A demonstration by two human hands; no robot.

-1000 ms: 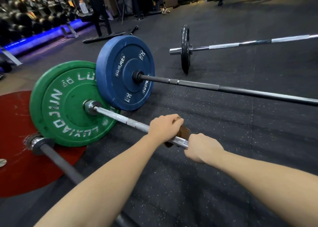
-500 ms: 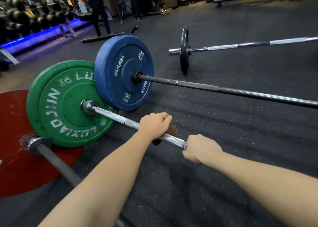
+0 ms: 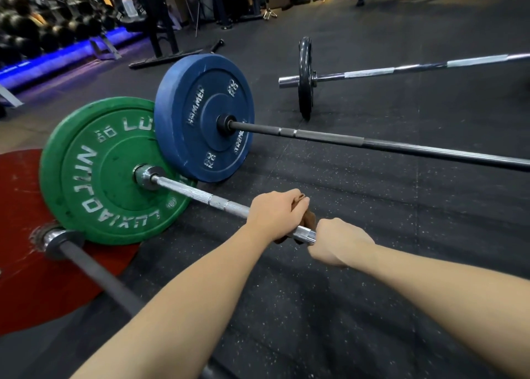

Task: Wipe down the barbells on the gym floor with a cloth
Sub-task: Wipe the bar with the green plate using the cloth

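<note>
Head view: left hand (image 3: 275, 215) curls round brown cloth (image 3: 309, 220) on silver barbell (image 3: 198, 192), which lies on floor (image 3: 372, 292) near green plate (image 3: 94, 195); right hand (image 3: 335, 241) grips same bar just beside cloth. Guess: this bar half wiped; blue-plate barbell (image 3: 401, 148), far barbell (image 3: 401, 69), red-plate barbell (image 3: 94, 269) maybe left to do

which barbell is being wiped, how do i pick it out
Find the big green plate on the left. The silver bar running from its centre is the one, with the left hand wrapping a brown cloth round it and the right hand gripping beside. The bars on the blue plate and red plate are dark.
</note>
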